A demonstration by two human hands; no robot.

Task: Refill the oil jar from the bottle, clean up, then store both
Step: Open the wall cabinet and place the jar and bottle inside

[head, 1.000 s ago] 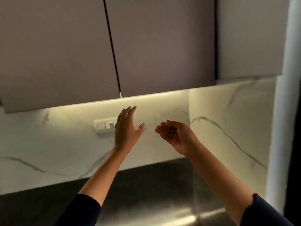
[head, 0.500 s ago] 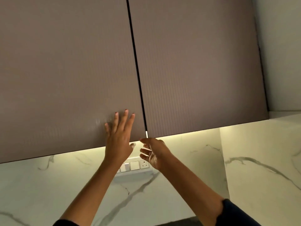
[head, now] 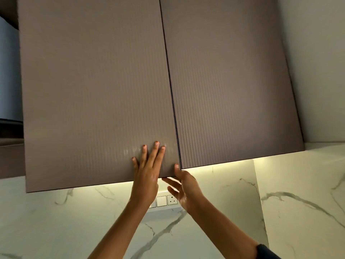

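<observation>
Neither the oil jar nor the bottle is in view. Two ribbed taupe wall-cabinet doors fill the view, both shut, with a thin dark gap between them. My left hand [head: 147, 176] lies flat on the lower right part of the left cabinet door [head: 93, 90], fingers spread and pointing up. At that door's bottom right corner, my right hand [head: 186, 189] has its thumb on the front face and its fingers curled under the lower edge. The right cabinet door [head: 233, 90] is untouched.
Below the cabinet a lit strip glows on a white marble backsplash [head: 298, 202]. A white switch and socket plate [head: 166, 200] sits behind my wrists. A grey appliance or panel [head: 9, 71] borders the cabinet on the left. A plain wall stands at the right.
My view has tilted up from the counter to the cabinet doors. Both hands rose: the left one pressed flat on the left door, and the right one took hold of its bottom corner.
</observation>
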